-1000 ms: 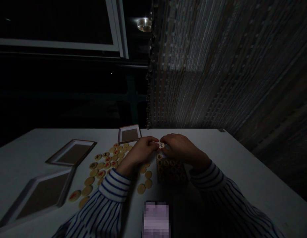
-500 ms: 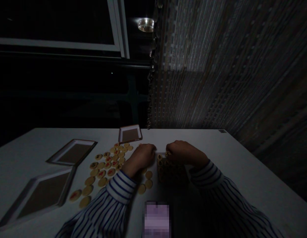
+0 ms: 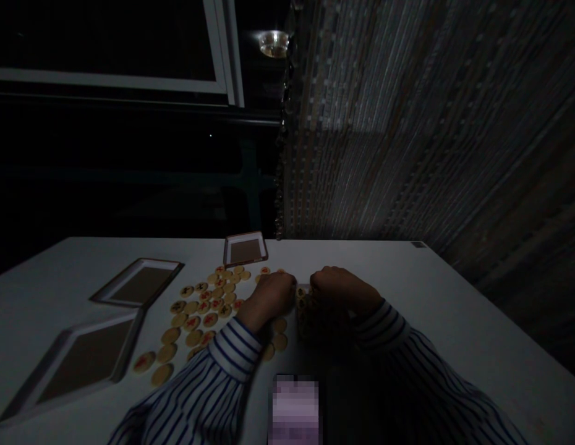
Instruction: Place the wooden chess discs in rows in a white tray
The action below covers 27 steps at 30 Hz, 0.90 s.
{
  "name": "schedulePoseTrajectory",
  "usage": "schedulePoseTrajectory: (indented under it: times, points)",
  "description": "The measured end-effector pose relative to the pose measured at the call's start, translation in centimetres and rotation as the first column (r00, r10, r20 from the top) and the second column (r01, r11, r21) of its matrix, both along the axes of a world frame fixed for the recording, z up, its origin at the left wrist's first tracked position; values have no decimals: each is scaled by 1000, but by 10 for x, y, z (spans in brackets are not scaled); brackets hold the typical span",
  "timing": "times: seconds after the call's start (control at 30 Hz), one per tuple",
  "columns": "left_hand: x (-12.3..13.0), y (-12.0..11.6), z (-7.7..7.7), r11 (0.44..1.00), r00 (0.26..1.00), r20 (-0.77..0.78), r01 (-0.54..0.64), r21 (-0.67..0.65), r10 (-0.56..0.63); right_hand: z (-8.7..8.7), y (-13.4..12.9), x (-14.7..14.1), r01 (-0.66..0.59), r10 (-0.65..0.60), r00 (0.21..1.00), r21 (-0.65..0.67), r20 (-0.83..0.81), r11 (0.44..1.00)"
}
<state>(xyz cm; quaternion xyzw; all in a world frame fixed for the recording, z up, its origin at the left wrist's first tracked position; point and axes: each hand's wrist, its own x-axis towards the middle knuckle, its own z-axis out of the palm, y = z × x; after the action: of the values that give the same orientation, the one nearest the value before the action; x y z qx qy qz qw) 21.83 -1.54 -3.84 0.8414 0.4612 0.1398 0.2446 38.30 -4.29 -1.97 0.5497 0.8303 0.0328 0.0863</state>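
Where the two hands converge, the box [image 3: 304, 287] sits on the desk [image 3: 436, 315], its visible part lying between them and extending from the fingertips back toward the body. Of the two, the right hand [image 3: 345, 290] is nearer: it reaches over the far portion of the box from the right, knuckles up and fingers bent downward. Whether it grips a piece cannot be told, since the fingertips are hidden behind the hand and in shadow. The left hand [image 3: 274, 295] is at the opposite side, fingers curled inward and their tips at or just beside the far left corner of the box; contact with the wall, or anything held, cannot be confirmed. The long axis of the box cannot be determined, because the right hand and deep shadow cover its right side; the left edge runs roughly front to back. Inside, directly between the hands, packed pieces [image 3: 302, 303] are visible along that edge. The loose pieces [image 3: 210, 319] lie flat on the desk, mostly to the left of the left hand, with a few just beside its wrist, between the left sleeve [image 3: 234, 349] and the box.
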Motion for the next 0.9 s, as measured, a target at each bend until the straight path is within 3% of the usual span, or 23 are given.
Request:
schedulePoseTrajectory:
  times: [0.1,0.2,0.9]
  points:
    - [2,-1,3,985,965,-259,88,149,-48,0,0,-3,9,-8,1000,-22,20,1000]
    - [3,0,2,975,940,-340,110,192,-40,-1,0,-4,11,-10,1000,-21,22,1000]
    - [2,2,-2,973,932,-359,121,196,-43,-11,3,-3,-19,20,999,-16,27,1000]
